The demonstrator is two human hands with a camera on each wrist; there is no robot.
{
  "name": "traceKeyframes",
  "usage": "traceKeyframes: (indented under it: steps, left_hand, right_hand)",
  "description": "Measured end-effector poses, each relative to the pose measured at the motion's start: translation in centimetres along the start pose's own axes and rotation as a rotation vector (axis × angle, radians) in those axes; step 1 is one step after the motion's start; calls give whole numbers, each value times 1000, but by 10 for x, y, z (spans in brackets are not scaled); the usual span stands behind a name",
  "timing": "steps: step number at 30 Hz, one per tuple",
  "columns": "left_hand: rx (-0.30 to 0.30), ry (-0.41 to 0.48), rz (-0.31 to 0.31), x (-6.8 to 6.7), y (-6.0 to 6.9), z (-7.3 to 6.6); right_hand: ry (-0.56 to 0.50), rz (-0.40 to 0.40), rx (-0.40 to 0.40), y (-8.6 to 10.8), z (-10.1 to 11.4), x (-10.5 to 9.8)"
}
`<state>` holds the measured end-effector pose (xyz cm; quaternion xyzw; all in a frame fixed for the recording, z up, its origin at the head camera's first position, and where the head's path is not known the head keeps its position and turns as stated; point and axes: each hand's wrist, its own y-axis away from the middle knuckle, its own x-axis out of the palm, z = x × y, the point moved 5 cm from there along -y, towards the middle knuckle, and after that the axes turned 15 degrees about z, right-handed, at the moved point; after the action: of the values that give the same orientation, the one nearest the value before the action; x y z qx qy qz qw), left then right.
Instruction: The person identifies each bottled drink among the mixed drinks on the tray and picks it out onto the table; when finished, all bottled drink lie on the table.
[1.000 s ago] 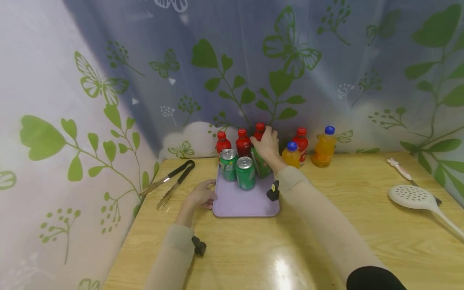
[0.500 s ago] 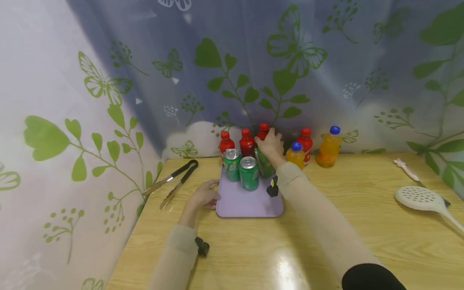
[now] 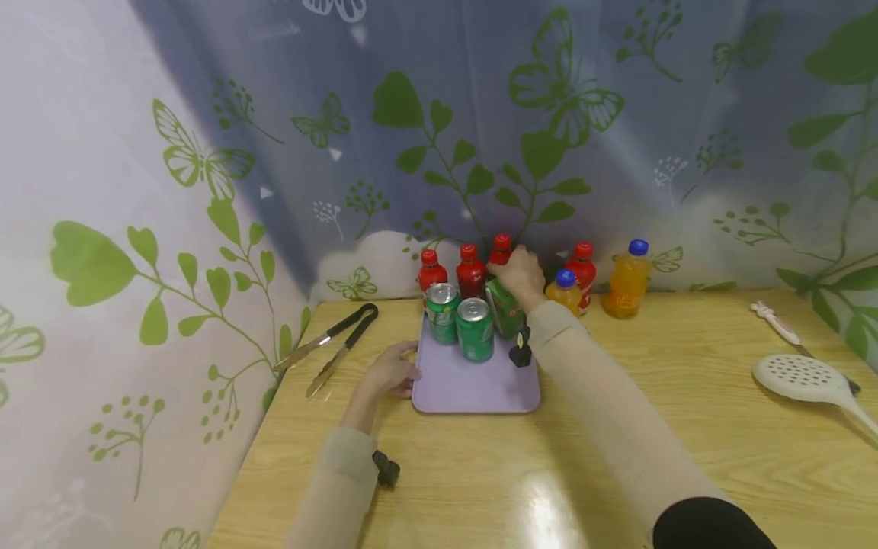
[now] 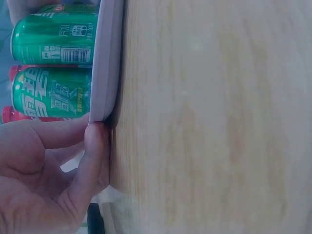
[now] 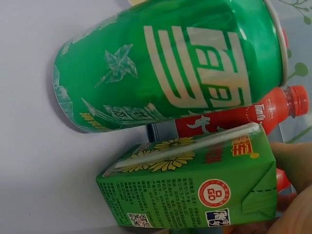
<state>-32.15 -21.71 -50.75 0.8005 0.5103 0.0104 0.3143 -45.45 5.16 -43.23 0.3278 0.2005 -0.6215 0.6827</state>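
A lilac tray (image 3: 476,393) lies on the table, with my left hand (image 3: 392,372) pinching its left edge. In the left wrist view the left hand's fingers (image 4: 97,146) meet at the tray's rim. Two green soda cans (image 3: 475,329) stand upright on the tray. Beside them is a green drink carton (image 5: 195,180) with a straw on its side. My right hand (image 3: 523,278) reaches over the carton and grips a red-capped bottle (image 3: 502,245) behind it; the carton hides much of this grip. Two more red-capped bottles (image 3: 471,271) stand in the same back row.
Right of the tray stand two orange drink bottles (image 3: 626,282) with blue caps and another red bottle (image 3: 581,271). Black-handled tongs (image 3: 336,339) lie at the left. A white skimmer (image 3: 802,377) and a thin pink-handled utensil (image 3: 775,322) lie at the far right.
My right hand has come slightly lower, its fingers drawn in closer about the red-capped bottle. The left hand stays at the tray's edge. The whole view has shifted a little.
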Motion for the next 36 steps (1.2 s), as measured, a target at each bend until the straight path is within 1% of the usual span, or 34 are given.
traceKeyframes:
  steps: [6, 10, 13, 20, 23, 32, 36]
  left_hand:
    - [-7, -9, 6, 4, -1, 1]
    - [-4, 3, -7, 4, 0, 0]
    - [-2, 9, -22, 2, 0, 0]
    - [4, -8, -12, 2, 2, -2]
    - [0, -7, -14, 1, 2, -2]
    - [-4, -16, -25, 0, 0, -1]
    - [-6, -12, -29, 0, -2, 0]
  right_hand:
    - [-9, -67, -71, 4, -1, -6]
    - [-18, -134, -141, 6, 8, -15]
    - [-30, -163, -183, 8, 18, -22]
    - [-84, -173, -200, 15, 29, -32]
    - [-111, -173, -223, 21, 33, -36]
    - [-205, -195, -358, 46, 47, -50]
    - [-210, -194, -403, 55, 49, -54]
